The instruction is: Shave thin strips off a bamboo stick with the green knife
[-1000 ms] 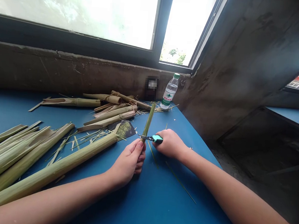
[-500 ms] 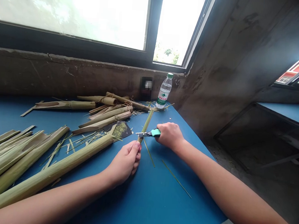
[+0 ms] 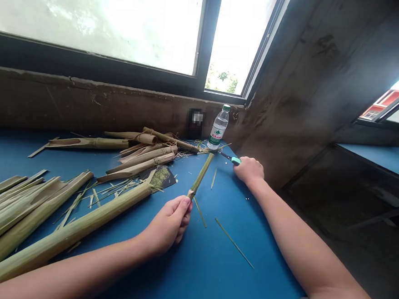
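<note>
My left hand [image 3: 170, 218] is closed round the lower end of a narrow bamboo strip [image 3: 202, 174], which points up and away over the table. A node shows just above my thumb. My right hand [image 3: 250, 170] grips the green handle of a utility knife [image 3: 232, 159], its dark blade end pointing left toward the bottle. Knife and strip are apart. Thin slivers [image 3: 234, 243] lie on the blue tabletop [image 3: 207, 277] below my hands, and one short sliver [image 3: 214, 178] rests just right of the strip.
A water bottle [image 3: 218, 129] stands by the wall at the table's far corner. Split bamboo pieces [image 3: 147, 157] are heaped at the back. A long bamboo stalk [image 3: 88, 223] and more split lengths [image 3: 34, 211] lie on the left, near a dark sheet with shavings [image 3: 163, 176].
My right hand has moved the knife off the strip, away to the upper right. A short sliver now lies on the table beside the strip. My left hand keeps its hold.
</note>
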A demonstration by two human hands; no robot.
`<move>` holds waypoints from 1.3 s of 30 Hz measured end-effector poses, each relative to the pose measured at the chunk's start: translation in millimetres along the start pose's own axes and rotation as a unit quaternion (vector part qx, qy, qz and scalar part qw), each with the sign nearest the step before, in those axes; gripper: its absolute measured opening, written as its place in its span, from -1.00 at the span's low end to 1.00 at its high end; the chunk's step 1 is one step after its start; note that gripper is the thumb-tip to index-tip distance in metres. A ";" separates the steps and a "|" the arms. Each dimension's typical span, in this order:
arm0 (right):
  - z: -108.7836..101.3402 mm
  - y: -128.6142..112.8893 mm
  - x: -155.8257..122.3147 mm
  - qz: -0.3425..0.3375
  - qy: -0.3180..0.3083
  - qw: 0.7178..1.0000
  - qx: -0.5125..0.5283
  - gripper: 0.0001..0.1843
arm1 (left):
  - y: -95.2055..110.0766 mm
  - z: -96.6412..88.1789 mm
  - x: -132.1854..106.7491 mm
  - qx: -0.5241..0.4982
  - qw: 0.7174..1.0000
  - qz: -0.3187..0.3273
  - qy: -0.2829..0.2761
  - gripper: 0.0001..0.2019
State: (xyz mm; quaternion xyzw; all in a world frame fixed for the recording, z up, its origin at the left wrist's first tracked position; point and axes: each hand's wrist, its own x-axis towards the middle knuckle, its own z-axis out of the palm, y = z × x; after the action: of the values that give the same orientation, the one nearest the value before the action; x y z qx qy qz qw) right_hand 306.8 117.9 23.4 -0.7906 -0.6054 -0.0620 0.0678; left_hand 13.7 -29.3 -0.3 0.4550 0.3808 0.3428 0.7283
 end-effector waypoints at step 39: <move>-5.4 -74.1 -92.2 -0.341 0.007 0.938 0.057 -0.83 | 12.2 -3.4 3.2 -0.114 0.993 -0.026 -0.011 -0.68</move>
State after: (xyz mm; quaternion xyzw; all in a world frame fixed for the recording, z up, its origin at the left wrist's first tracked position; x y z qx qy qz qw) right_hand 211.2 48.5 14.5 -0.5307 -0.8409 -0.0527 0.0916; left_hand 10.4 -20.9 9.2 0.3627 0.3422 0.3600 0.7885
